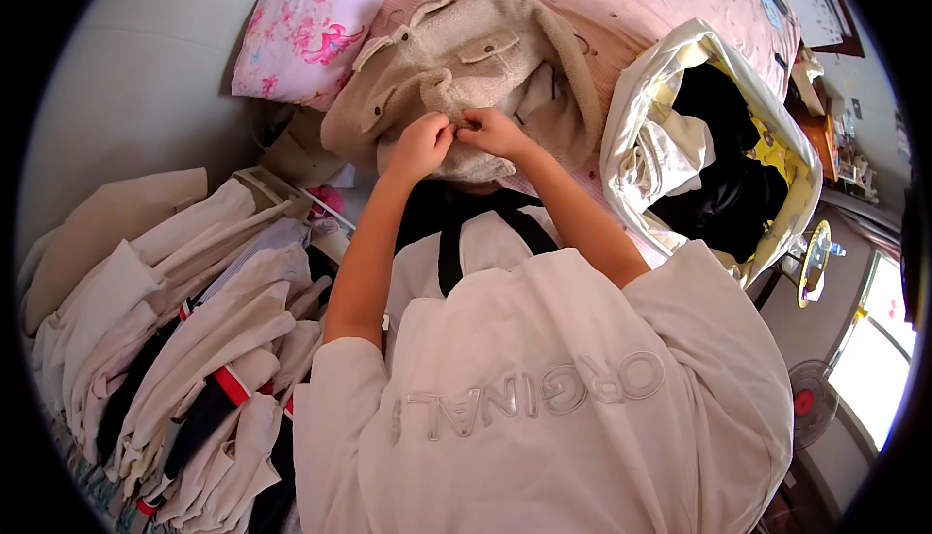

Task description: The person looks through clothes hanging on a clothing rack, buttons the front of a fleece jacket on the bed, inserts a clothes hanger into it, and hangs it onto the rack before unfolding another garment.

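A beige fleece jacket [505, 24] with dark buttons and a pocket flap lies rumpled on the pink bed in front of me. My left hand [424, 146] is closed, its fingers pinching the jacket's near part. Close beside it, my right hand [490, 133] also pinches the fabric, thumb and fingertips together. Only a small gap separates the two hands. What exactly the fingertips grip, an edge or a button, is too small to make out.
A floral pillow [306, 34] lies on the pink bed sheet [602, 0] at the back left. To the right stands a fabric basket [621, 136] with white and black clothes inside. Many garments [184, 311] hang at left. A fan [814, 403] stands near the window [879, 350].
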Available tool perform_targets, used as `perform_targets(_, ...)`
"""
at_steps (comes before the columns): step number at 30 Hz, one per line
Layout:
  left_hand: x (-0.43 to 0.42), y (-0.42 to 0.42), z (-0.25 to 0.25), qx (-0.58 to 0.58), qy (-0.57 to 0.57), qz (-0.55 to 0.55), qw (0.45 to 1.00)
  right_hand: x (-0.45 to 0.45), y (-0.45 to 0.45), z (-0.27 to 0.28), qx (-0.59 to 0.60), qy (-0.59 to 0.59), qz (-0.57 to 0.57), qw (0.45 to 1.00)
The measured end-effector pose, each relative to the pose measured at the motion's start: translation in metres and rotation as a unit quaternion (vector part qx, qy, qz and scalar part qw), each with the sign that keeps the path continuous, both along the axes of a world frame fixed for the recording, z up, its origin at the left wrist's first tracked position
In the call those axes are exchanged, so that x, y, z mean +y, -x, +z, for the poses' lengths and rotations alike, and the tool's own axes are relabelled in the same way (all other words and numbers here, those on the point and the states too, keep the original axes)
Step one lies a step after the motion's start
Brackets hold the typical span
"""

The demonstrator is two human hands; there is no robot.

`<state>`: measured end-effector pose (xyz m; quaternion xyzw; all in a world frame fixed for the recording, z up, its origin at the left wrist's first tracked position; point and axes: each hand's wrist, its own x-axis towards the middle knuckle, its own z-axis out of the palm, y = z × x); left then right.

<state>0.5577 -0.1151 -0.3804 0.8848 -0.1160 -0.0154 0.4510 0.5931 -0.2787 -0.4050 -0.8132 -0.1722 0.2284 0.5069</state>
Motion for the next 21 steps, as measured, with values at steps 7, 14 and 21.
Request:
perform_targets(7,0.004,-0.001,-0.016,0.012,0.031,0.011,0.999,0.004,-0.007,0.009,-0.015,0.023,0.006,1.0)
perform_targets(14,-0.01,0.015,0.001,-0.032,-0.118,0.147,0.982,0.012,-0.008,0.008,0.041,-0.03,-0.018,0.999)
perform_targets(21,0.013,0.012,-0.012,0.078,0.04,0.124,0.988,0.007,-0.007,0.011,0.247,-0.202,0.026,0.948)
